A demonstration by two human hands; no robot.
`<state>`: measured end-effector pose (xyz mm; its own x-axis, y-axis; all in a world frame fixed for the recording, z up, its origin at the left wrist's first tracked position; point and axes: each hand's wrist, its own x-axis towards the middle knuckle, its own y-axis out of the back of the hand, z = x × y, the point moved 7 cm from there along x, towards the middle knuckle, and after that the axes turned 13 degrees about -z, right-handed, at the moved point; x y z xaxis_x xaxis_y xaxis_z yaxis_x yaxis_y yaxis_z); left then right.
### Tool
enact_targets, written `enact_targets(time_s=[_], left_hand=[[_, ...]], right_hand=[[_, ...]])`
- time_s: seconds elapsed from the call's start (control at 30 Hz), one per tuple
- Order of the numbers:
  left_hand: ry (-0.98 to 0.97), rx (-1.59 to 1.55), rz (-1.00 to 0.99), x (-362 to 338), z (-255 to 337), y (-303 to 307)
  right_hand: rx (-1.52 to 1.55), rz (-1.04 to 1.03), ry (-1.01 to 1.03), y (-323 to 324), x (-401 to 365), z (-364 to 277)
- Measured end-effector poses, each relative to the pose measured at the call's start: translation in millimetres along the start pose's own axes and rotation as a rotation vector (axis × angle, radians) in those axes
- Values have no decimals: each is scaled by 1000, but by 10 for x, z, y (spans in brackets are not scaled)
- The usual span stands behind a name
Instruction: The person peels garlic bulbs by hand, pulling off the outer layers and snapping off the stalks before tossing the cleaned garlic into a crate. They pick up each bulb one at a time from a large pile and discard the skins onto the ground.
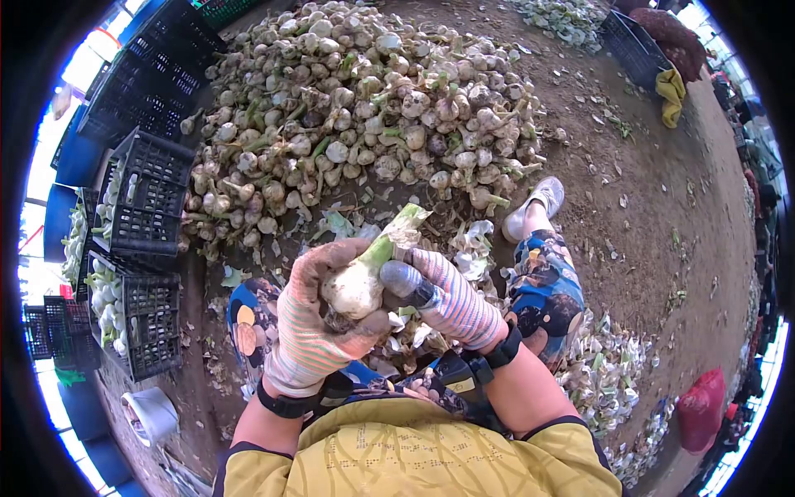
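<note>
In the head view, my left hand (310, 319), in a striped work glove, is wrapped round a garlic bulb (351, 291) with a thick green stem. The bulb is pale with some dirt, and its roots face down near my left fingers. My right hand (443, 294), also gloved, with dark wrapping on the thumb, grips the upper part by the stem, where loose skin sticks out. Its fingertips behind the stem are partly hidden. A big heap of garlic bulbs (373, 108) lies on the ground just beyond my hands.
Black crates (153, 195) stand on the left, some holding peeled garlic. A white bucket (151, 417) sits at lower left. Peeled skins (609, 364) litter the ground around my legs. A dark crate (633, 50) with a yellow cloth (671, 95) is at upper right, a red sack (701, 410) at lower right.
</note>
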<state>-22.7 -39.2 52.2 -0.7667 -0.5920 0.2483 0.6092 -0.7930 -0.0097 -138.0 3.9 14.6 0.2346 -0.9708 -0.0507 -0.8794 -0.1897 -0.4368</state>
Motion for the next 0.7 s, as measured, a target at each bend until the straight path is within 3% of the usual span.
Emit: enact_targets(time_s=[0.07, 0.2, 0.27, 0.37, 0.57, 0.7], left_hand=[[35, -98, 17, -17, 12, -5], [15, -31, 29, -44, 27, 13], [-82, 467, -38, -13, 139, -39], [-84, 599, -40, 15, 215, -78], [-88, 448, -18, -35, 177, -29], [-51, 256, 20, -66, 140, 12]], right_hand=[[-329, 4, 72, 29, -29, -89], [-77, -50, 4, -37, -29, -33], [-200, -63, 43, -39, -17, -61], [63, -71, -5, -93, -9, -22], [76, -142, -17, -123, -45, -66], [-209, -161, 57, -108, -82, -156]])
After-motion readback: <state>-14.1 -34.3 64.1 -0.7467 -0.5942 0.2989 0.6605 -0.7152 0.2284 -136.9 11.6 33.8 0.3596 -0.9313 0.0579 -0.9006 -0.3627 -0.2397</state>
